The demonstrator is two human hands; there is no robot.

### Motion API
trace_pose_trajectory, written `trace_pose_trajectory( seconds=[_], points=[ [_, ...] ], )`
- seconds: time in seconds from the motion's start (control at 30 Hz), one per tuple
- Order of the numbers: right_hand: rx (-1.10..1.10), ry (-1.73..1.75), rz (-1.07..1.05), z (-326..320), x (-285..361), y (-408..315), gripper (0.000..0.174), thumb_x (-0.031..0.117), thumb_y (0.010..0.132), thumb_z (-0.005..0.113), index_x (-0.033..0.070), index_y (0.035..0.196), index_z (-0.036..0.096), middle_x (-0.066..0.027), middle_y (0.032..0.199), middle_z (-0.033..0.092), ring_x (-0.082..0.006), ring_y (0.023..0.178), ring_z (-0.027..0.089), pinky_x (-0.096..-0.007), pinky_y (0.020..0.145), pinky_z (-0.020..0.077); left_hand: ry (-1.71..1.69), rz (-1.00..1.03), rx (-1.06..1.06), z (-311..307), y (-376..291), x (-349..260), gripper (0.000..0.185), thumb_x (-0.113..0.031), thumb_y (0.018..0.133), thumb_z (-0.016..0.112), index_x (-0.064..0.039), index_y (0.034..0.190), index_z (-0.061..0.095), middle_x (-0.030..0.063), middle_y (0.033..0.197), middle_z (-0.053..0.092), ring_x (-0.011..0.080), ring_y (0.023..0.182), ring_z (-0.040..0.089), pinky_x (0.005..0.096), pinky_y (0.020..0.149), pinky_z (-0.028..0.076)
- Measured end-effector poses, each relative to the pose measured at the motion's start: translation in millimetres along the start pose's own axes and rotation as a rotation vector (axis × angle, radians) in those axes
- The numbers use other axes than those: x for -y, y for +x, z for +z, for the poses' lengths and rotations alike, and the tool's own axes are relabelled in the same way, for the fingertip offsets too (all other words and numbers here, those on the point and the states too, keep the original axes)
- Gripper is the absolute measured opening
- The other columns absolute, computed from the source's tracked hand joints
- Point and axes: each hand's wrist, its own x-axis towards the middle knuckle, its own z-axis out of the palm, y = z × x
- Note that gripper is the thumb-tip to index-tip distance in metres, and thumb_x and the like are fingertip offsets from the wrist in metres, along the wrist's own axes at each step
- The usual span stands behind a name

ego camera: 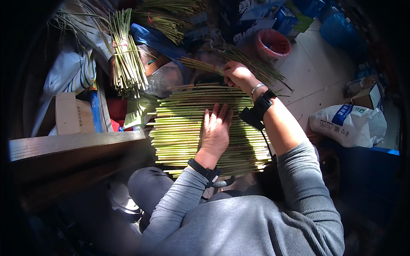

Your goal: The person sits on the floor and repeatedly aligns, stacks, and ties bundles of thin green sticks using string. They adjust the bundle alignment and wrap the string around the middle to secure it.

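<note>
A mat of green plant stalks (179, 134), laid side by side and joined by thread, lies before me over my lap. My left hand (217, 129) rests flat on its middle, fingers spread. Beyond the mat's far edge, my right hand (237, 74) is closed at the end of a thin bundle of stalks (200, 65) with a red tie; whether it grips the bundle or a single stalk is hidden by the fingers. More loose stalks (256, 65) lie just beyond that hand. Both wrists wear black straps, and the right one also has a bracelet.
A tied stalk bundle (126, 57) stands at the upper left, with more bundles (163, 25) behind. A wooden board edge (77, 140) and cardboard box (67, 115) are at left. A red bin (274, 44) stands at the upper right, a white plastic bag (347, 124) at right.
</note>
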Motion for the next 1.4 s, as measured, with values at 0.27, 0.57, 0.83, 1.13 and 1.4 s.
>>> trace_pose_trajectory(
  seconds=[0.27,0.57,0.83,1.13,1.4],
  points=[
    [-0.081,0.213,-0.034,-3.0,-8.0,9.6,0.011,0.007,0.090,0.056,0.001,0.098,0.060,-0.0024,0.070,0.053,-0.0100,0.051,0.041,-0.0265,0.044,0.0288,0.061,0.007,0.004,-3.0,1.5,0.8,0.044,-0.010,0.088,0.052,-0.002,0.132,0.056,0.0150,0.142,0.048,0.0375,0.137,0.039,0.0581,0.114,0.027],
    [0.086,-0.013,0.021,-3.0,-3.4,2.0,0.015,0.018,0.095,0.060,0.004,0.101,0.062,-0.0023,0.082,0.067,-0.0104,0.070,0.065,-0.0231,0.057,0.0450,-0.005,0.025,-0.029,-26.0,16.6,-4.3,0.038,-0.006,0.089,0.057,-0.001,0.127,0.056,0.0172,0.140,0.048,0.0401,0.135,0.040,0.0615,0.111,0.028],
    [0.148,0.046,-0.047,-4.5,-3.8,-5.5,0.016,0.020,0.094,0.062,0.006,0.101,0.064,0.0000,0.082,0.065,-0.0094,0.070,0.062,-0.0228,0.059,0.0449,0.218,-0.016,0.015,-7.7,54.2,37.0,0.042,-0.011,0.092,0.054,-0.005,0.133,0.057,0.0142,0.144,0.047,0.0369,0.141,0.034,0.0626,0.114,0.022],
    [0.024,0.444,-0.010,1.5,-13.5,-4.0,0.012,0.016,0.092,0.063,0.005,0.096,0.060,0.0008,0.069,0.052,-0.0093,0.057,0.047,-0.0238,0.051,0.0369,0.005,-0.029,-0.073,1.2,47.7,43.1,0.033,-0.008,0.087,0.056,-0.011,0.117,0.070,0.0131,0.142,0.050,0.0348,0.139,0.039,0.0573,0.117,0.023],
    [-0.003,0.458,-0.010,7.6,-10.7,0.1,0.011,0.012,0.089,0.063,0.004,0.096,0.060,0.0000,0.069,0.051,-0.0116,0.056,0.047,-0.0262,0.050,0.0368,0.029,0.075,-0.079,-7.6,44.1,37.4,0.032,-0.009,0.083,0.059,-0.018,0.109,0.074,0.0127,0.140,0.053,0.0407,0.140,0.036,0.0633,0.115,0.020]
  ],
)
